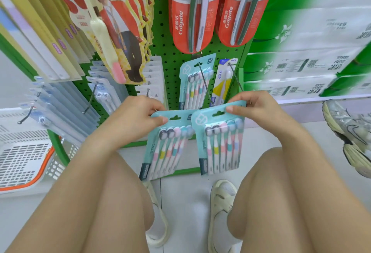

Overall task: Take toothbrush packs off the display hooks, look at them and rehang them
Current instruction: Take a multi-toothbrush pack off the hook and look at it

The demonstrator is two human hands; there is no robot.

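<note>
I hold two teal multi-brush toothbrush packs side by side in front of the green pegboard (166, 41). My left hand (138, 112) pinches the top edge of the left pack (166, 146). My right hand (257, 106) pinches the top edge of the right pack (220, 144), which slightly overlaps the left one. Both packs hang off any hook, above my knees. A third pack of the same kind (192, 84) still hangs on a long metal hook (204, 84) just behind my hands.
Red Colgate packs (190, 11) hang above. A yellow single-brush pack (222, 82) hangs on the neighbouring hook (235, 78). Clear blue packs (66, 100) fill hooks at left. White baskets (22, 152) stand at lower left; another person's shoe (349, 132) is at right.
</note>
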